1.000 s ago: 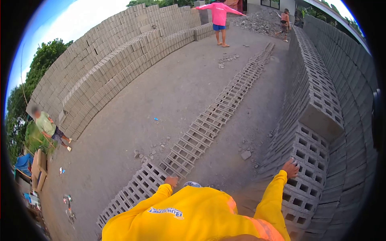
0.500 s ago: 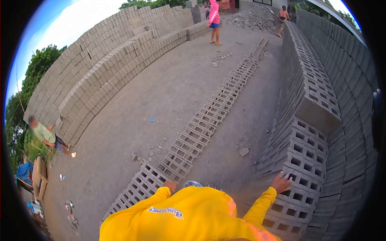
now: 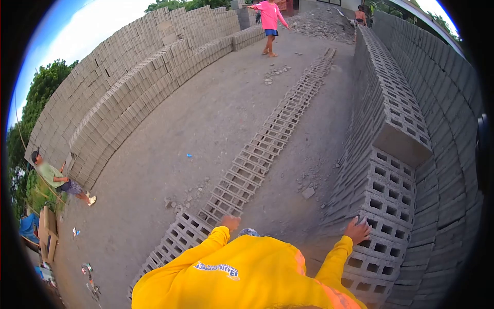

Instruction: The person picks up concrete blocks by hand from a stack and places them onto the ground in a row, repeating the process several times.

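Observation:
My right hand (image 3: 358,230) lies at the near edge of a stack of grey hollow concrete blocks (image 3: 389,196), touching the top. Its fingers are spread and partly extended beside the block holes. My left hand (image 3: 231,222) is over the near end of a long row of hollow blocks (image 3: 247,172) on the ground. The left fingers are too small and partly hidden to show whether they are closed on anything. Closer to me, more blocks with their holes facing up (image 3: 185,233) stand beside my left sleeve.
A higher tier of blocks (image 3: 404,145) rises farther along the right stack, with a tall block wall (image 3: 446,129) behind. Stacked blocks (image 3: 128,98) line the left. Rubble (image 3: 307,192) lies on the ground. A person in pink (image 3: 270,18) and one in green (image 3: 49,174) stand farther off.
My left hand has moved slightly right and up; my right hand stays at the stack's edge. The person in pink has turned and spread both arms. The view has shifted a little.

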Demonstrator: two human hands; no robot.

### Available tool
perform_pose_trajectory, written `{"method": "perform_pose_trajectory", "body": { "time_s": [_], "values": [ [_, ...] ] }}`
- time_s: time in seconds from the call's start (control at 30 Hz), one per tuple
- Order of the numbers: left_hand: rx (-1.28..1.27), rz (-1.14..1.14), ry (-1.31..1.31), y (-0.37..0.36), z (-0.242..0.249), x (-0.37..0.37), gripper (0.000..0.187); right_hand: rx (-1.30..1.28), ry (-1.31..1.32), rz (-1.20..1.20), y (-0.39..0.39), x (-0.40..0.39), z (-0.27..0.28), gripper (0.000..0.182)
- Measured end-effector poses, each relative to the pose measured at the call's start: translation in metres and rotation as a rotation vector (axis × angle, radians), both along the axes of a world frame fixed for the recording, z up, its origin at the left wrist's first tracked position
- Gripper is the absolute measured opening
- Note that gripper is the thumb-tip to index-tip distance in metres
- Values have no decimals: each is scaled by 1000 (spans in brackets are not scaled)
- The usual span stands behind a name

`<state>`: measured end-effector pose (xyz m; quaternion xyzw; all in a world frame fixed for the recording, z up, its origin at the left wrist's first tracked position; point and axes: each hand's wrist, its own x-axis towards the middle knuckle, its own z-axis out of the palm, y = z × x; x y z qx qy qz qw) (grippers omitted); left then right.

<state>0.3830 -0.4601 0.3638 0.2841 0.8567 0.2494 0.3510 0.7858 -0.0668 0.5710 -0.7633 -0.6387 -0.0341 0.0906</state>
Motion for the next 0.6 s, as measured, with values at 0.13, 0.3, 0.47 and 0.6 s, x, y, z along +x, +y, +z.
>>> {"method": "perform_pose_trajectory", "body": {
  "time_s": [0.13, 0.3, 0.47, 0.6],
  "values": [
    [-60, 40, -74, -29, -11, -2, 28, 28, -1, 29, 0, 4, -5, 54],
    [-170, 131, -256, -82, -19, 1, 25, 18, -8, 23, 1, 3, -7, 53],
    [-237, 315, -334, -95, -25, 15, 32, 36, -12, 29, 2, 4, -13, 54],
    [-129, 197, -272, -92, -31, 9, 35, 47, -17, 25, 4, 5, -18, 55]
  ]
}}
